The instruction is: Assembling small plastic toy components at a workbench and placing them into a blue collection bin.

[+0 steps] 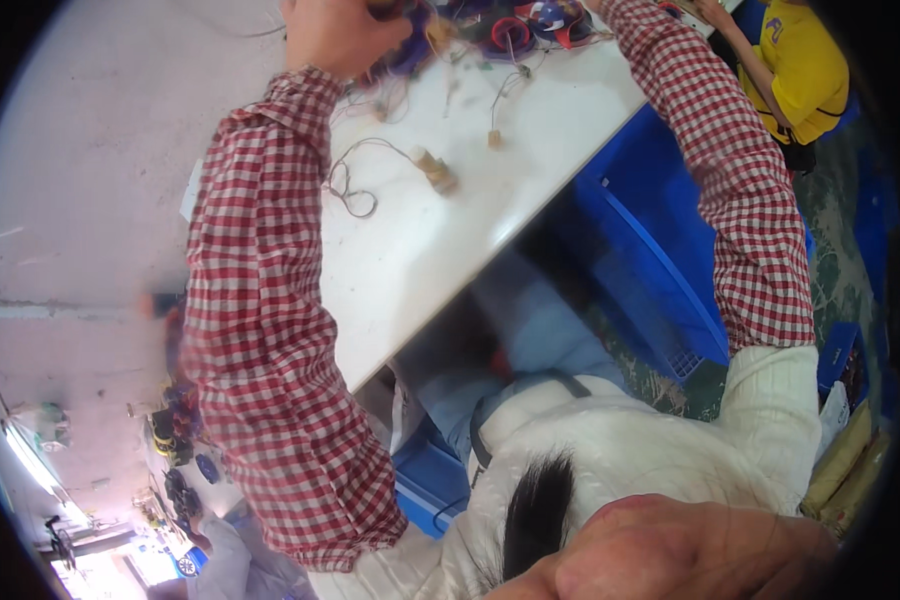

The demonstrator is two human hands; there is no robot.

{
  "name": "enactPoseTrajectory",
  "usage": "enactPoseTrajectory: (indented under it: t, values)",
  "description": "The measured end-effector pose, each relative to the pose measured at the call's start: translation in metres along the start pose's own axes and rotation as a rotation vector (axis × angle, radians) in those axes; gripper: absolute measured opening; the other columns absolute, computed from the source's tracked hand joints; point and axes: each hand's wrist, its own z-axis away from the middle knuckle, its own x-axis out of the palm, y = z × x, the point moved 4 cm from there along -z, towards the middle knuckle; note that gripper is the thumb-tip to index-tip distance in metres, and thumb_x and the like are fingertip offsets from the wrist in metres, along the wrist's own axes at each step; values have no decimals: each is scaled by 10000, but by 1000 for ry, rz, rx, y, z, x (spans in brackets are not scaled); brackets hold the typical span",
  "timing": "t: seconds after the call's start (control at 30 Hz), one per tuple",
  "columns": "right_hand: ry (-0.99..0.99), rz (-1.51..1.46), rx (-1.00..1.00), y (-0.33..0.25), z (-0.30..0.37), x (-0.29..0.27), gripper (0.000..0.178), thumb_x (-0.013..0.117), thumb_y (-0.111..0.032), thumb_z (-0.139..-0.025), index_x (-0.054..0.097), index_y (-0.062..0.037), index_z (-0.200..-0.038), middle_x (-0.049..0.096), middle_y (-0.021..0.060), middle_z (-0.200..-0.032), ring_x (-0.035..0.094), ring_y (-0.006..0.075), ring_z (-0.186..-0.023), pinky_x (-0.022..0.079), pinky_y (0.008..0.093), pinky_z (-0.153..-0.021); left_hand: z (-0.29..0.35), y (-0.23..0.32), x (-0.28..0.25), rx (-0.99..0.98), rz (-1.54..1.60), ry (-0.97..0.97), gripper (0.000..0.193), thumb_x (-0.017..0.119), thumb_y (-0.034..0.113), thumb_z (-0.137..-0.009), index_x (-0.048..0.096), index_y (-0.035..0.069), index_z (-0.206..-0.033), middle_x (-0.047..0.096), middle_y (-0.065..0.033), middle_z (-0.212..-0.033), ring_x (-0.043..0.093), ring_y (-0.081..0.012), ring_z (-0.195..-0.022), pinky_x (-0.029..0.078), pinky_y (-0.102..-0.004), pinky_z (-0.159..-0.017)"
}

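The person's left hand (338, 32) is closed over a dark, purple-tinted part (410, 45) at the far edge of a white table (440, 250); the right hand is cut off above the picture. Nearby lie thin wires (355, 185) and a small tan cylinder (435, 170), with a blue crate (650, 250) just beside the table.

No screen, no sign in view. No label clear enough to tell. Long yellowish bags (842, 462), possibly packages, lie at lower right rim beside blue crate (838, 358); blurred, contents hidden. White slip, maybe paper (191, 190), pokes out at left desk (440, 250) edge behind checked sleeve; nothing legible.
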Motion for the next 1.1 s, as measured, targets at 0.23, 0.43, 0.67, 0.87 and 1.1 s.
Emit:
enactPoseTrajectory:
  t: [0.23,0.43,0.67,0.87,1.1]
  values:
    - [-366,-277,15,6,-13,44,81,601,-93,-803,592,-17,-826,541,56,-611,437,103,-445,330,218,-392,53,-45,-47,75,395,85,667,681,63,-637,452,39,-1263,454,-140,-1065,500,-300,-919,448,-352,-831]
    - [-595,-546,60,9,-27,82,72,607,-77,-816,566,-41,-863,528,30,-623,422,73,-444,298,191,-383,147,-90,-124,374,-17,113,806,683,-28,-611,448,172,-1356,479,-105,-1173,524,-300,-1011,489,-436,-806]
    - [-80,132,355,74,22,141,155,617,-107,-840,582,-17,-960,562,19,-675,463,47,-452,370,153,-401,153,-86,-92,343,-253,-206,547,685,36,-610,489,84,-1118,492,-96,-1058,495,-261,-967,277,-467,-1014]
    - [-95,70,613,93,42,153,220,647,-128,-838,558,17,-977,584,66,-725,531,75,-524,441,161,-458,154,-102,-46,404,-383,-379,234,557,91,-812,513,118,-1039,491,-62,-1042,479,-241,-964,270,-509,-1024]
    - [80,-16,646,85,53,172,286,640,-191,-861,544,58,-962,602,101,-786,589,117,-584,523,196,-539,155,-129,2,348,-441,-360,229,561,133,-835,519,131,-1060,492,-60,-1096,450,-256,-1084,248,-519,-1049]
